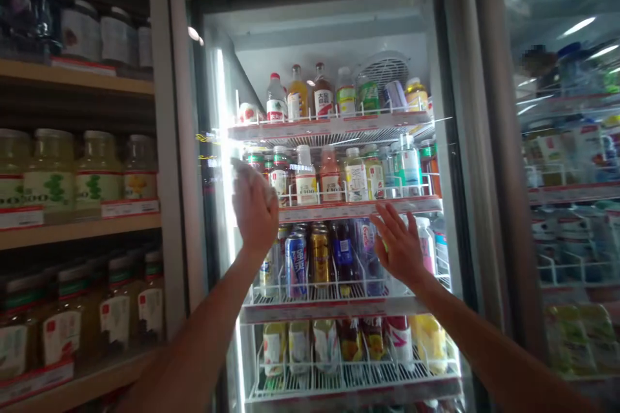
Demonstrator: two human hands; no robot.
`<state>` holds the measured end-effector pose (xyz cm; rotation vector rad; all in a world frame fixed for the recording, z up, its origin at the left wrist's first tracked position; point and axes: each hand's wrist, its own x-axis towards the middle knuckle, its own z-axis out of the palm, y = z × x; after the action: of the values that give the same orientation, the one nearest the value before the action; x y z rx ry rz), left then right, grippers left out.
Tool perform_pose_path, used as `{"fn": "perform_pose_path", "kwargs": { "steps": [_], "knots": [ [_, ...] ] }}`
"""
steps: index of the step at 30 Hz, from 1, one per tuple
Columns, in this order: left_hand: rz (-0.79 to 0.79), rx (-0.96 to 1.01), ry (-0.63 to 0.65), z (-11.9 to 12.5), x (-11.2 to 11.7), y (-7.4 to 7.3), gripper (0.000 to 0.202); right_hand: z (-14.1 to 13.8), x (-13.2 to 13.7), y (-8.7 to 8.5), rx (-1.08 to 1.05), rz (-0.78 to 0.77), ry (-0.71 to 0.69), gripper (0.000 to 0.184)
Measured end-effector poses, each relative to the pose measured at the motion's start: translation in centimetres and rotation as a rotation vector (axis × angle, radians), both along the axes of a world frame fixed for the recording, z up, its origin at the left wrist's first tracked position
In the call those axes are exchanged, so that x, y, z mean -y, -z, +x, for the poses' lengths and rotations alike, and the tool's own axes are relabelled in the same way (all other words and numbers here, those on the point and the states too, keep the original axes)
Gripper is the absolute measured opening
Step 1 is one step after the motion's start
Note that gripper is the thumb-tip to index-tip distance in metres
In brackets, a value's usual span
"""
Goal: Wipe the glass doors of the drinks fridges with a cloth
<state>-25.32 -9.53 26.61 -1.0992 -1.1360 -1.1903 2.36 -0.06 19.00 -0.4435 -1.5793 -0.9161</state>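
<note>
My left hand [254,210] is raised in front of the glass door [310,32] of a lit drinks cooler, at its left side. It is blurred by motion, with what looks like a pale cloth [239,169] under its fingers. The cloth is mostly hidden behind the hand. Further right, my right hand [400,242] lies against or very close to the glass with its fingers spread, holding nothing. Behind the glass, between the two hands, bottles [330,177] line the second shelf and cans [320,255] stand on the third.
Wooden shelves [77,229] with jars and bottles of juice stand close on the left. A metal door frame [484,142] borders the cooler on the right, and another glass-fronted cooler [571,193] follows. Light strips reflect in its glass.
</note>
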Motion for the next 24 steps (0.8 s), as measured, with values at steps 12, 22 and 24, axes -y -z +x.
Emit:
{"fn": "perform_pose_path", "kwargs": {
  "steps": [12, 22, 24],
  "knots": [
    [0.008, -0.002, -0.053, -0.5, 0.8, -0.9, 0.057, 0.1, -0.1, 0.1, 0.008, -0.029, -0.016, 0.054],
    [-0.022, 0.022, 0.000, 0.0, 0.0, -2.2, 0.057, 0.1, 0.0, 0.1, 0.010, -0.034, -0.017, 0.059],
    [-0.036, 0.009, 0.020, 1.3, -0.6, -2.0, 0.058, 0.1, 0.1, 0.0, 0.000, -0.027, -0.014, 0.056]
  ]
}}
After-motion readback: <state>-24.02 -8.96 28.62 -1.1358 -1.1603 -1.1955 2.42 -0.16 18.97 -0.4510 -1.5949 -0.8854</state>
